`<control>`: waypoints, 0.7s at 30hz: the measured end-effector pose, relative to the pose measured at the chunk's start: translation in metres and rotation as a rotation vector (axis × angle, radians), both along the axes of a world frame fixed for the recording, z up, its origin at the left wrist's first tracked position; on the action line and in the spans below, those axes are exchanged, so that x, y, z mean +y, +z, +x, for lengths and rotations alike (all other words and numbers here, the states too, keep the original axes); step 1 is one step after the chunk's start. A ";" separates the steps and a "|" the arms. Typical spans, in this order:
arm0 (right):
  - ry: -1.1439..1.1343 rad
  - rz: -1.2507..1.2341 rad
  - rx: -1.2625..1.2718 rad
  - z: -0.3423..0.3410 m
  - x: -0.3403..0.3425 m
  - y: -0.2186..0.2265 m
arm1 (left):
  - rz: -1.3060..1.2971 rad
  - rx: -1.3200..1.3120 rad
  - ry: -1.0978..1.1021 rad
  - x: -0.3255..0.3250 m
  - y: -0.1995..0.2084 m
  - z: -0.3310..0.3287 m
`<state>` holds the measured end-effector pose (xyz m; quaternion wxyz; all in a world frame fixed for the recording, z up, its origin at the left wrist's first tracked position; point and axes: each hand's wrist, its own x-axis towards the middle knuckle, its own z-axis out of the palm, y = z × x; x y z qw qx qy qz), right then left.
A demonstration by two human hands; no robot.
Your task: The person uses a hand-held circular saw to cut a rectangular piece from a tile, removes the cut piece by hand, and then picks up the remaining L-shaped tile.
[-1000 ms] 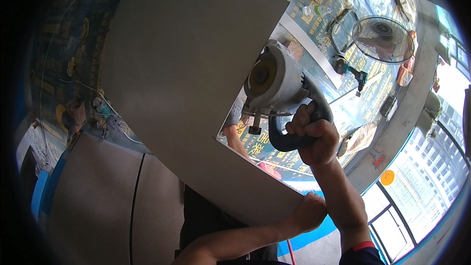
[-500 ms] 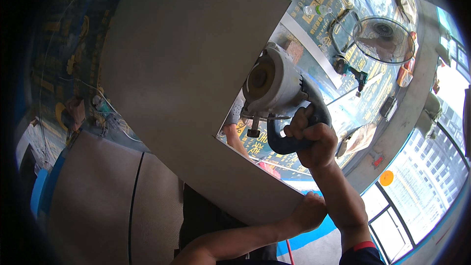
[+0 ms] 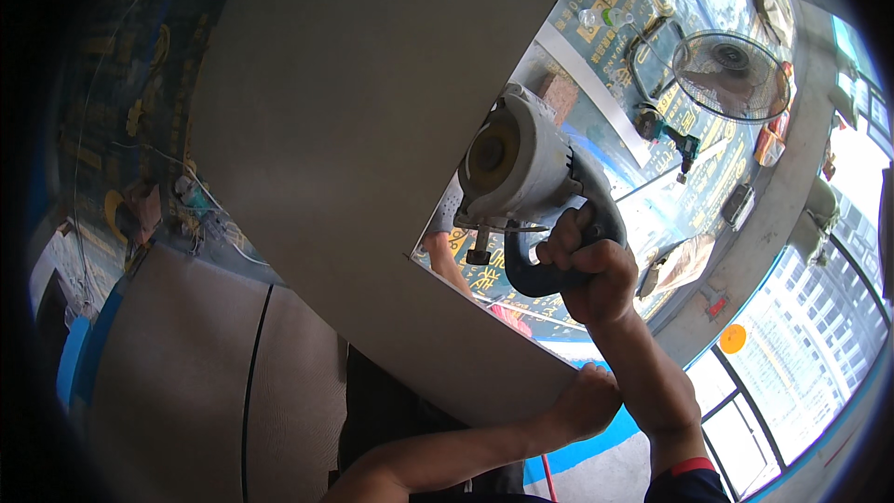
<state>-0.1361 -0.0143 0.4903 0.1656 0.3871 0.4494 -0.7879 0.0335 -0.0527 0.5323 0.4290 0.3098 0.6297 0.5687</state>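
A large grey tile with a notch cut into its right side fills the middle of the view. My right hand grips the black handle of a white handheld circular saw, which sits at the notch's inner corner. My left hand presses on the tile's near corner, with the fingers hidden at the edge. Through the notch I see a person's lower leg on the floor below.
Two more grey tiles lie at the lower left. On the blue printed floor sheet are a green cordless tool, a standing fan and loose cables. A wall and windows curve along the right.
The saw and my right hand have shifted slightly left along the notch. My left hand and the tile stay where they were.
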 end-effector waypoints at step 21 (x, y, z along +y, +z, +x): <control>-0.026 -0.083 -0.008 0.019 0.002 -0.002 | 0.070 -0.128 0.210 -0.001 0.002 0.000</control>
